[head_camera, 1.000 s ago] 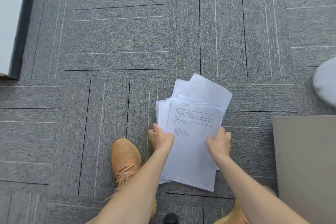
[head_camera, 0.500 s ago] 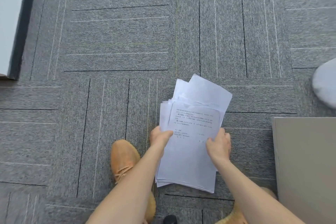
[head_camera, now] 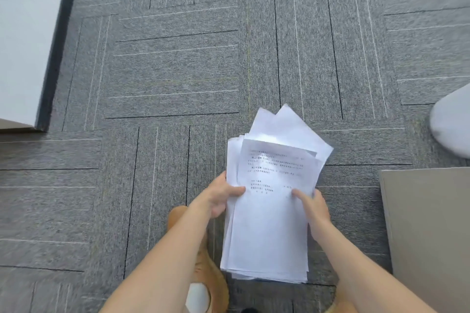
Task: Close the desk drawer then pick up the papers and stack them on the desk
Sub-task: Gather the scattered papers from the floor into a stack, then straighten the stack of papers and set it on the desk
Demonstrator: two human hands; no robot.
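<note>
Far to the left of the hands, a pale wall [head_camera: 23, 33] with a dark baseboard meets the grey carpet floor [head_camera: 173, 71], and a small piece of beige furniture edge [head_camera: 15, 126] shows below it. The left hand [head_camera: 221, 198] grasps the left edge of the papers [head_camera: 269, 211], with the thumb on top of the printed sheet and the fingers below it. Under this arm a tan shoe [head_camera: 203, 262] stands on the carpet. The papers are between the two hands, held as one loose bundle that seems to be lifted off the floor; the sheets at the far end are fanned out and not aligned. The right hand [head_camera: 314, 208] grasps the right edge of the bundle, thumb on top. To the right of this hand there is a flat beige panel [head_camera: 429, 236], perhaps the front of the drawer unit, but I cannot tell whether the drawer is closed. Above it, a white rounded object [head_camera: 452, 127] is partly out of view. By my judgement, gathering the papers is nearly done; what is left is to rise, carry the bundle to the surface, which is not visible here, and stack it neatly there.
</note>
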